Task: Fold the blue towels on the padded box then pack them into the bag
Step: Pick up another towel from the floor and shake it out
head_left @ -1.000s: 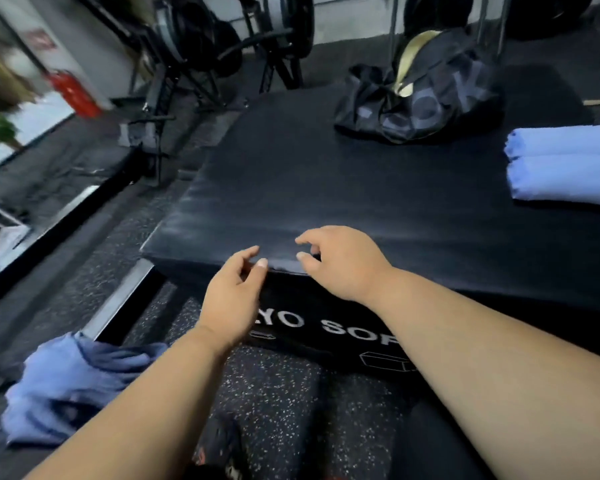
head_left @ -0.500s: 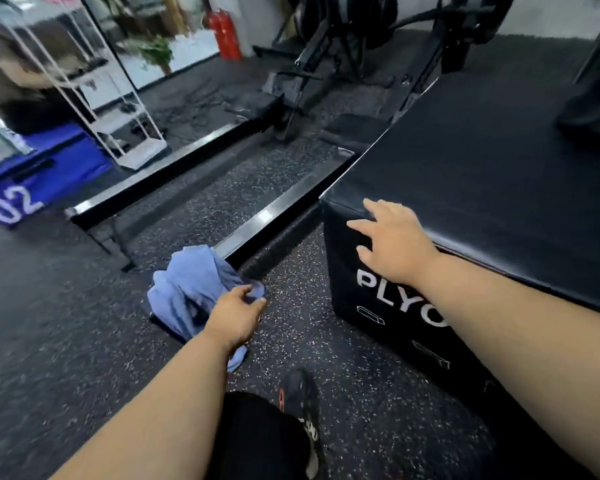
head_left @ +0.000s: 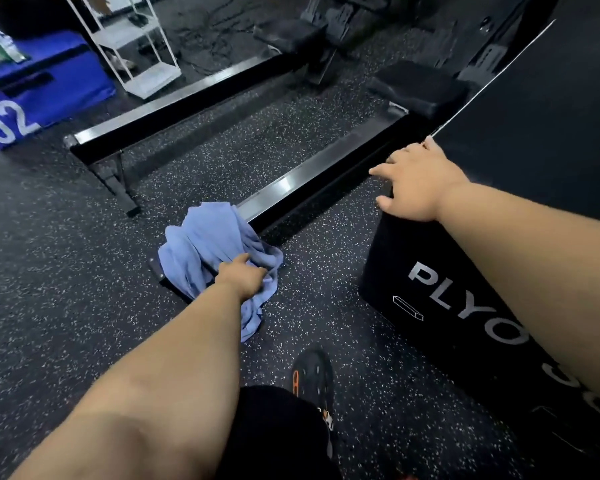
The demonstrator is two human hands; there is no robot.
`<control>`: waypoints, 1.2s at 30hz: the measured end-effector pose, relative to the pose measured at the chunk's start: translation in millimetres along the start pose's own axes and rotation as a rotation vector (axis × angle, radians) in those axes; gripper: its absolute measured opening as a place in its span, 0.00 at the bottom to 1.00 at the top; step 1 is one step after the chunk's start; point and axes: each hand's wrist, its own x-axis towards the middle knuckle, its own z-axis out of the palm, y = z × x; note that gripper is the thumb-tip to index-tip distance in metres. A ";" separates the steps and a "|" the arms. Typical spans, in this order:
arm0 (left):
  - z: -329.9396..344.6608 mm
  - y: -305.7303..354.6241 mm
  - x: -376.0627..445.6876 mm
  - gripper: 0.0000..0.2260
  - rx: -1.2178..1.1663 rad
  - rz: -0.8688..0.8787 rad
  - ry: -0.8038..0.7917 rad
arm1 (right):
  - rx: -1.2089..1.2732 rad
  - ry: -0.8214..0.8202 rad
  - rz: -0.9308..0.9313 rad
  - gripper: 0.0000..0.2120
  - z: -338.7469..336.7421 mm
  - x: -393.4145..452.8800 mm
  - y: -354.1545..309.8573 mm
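The blue towel (head_left: 208,251) lies crumpled on the speckled floor (head_left: 66,271), touching the near end of a black rail (head_left: 312,181), with the left hand (head_left: 241,277) gripping its near folds. The right hand (head_left: 416,185), fingers spread, rests on the padded box (head_left: 534,133) at its near-left top corner, open floor lying between box and towel.

I am in a gym. Black rubber flooring (head_left: 84,306) flecked with white runs under me. At my right stands a black padded box (head_left: 499,271) lettered PLYO. Far left sits a blue padded block (head_left: 49,88) numbered 02, beside a white wire rack (head_left: 136,46). Black equipment rails (head_left: 187,109) cross the floor, with padded machine seats (head_left: 291,36) beyond.
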 end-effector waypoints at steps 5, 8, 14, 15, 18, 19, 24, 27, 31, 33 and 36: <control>7.0 -0.5 57.1 0.24 -0.003 -0.015 0.026 | -0.048 0.064 -0.006 0.32 11.7 5.2 2.1; 10.3 -3.3 88.5 0.27 -0.022 -0.022 0.044 | -0.063 0.085 -0.015 0.33 18.7 8.6 2.0; 29.9 -20.3 138.1 0.26 0.257 -0.056 -0.038 | -0.083 0.128 -0.019 0.31 25.3 11.1 2.1; 29.9 -17.6 133.0 0.20 0.270 -0.038 -0.043 | -0.084 0.130 -0.019 0.31 25.4 11.4 1.7; 32.9 -23.4 137.9 0.24 0.277 -0.056 -0.023 | -0.086 0.137 -0.015 0.31 26.3 11.7 0.7; 33.4 -27.9 143.9 0.31 0.272 -0.042 -0.019 | -0.090 0.142 -0.014 0.31 26.8 11.7 0.7; 36.3 -27.6 140.2 0.32 0.125 -0.127 0.109 | -0.065 0.171 -0.011 0.30 28.7 10.5 0.9; 37.1 -24.2 132.7 0.27 0.082 -0.111 0.170 | -0.075 0.173 -0.009 0.31 27.9 10.2 -0.4; 32.1 -20.0 125.8 0.23 0.056 -0.020 0.257 | -0.074 0.176 -0.005 0.31 26.9 9.1 -0.3; 28.4 -17.6 123.3 0.15 0.012 0.040 0.300 | -0.073 0.180 -0.002 0.31 27.2 8.3 -0.3; 27.3 -21.7 123.2 0.08 -0.171 0.054 0.358 | -0.072 0.175 -0.001 0.32 27.2 7.8 0.3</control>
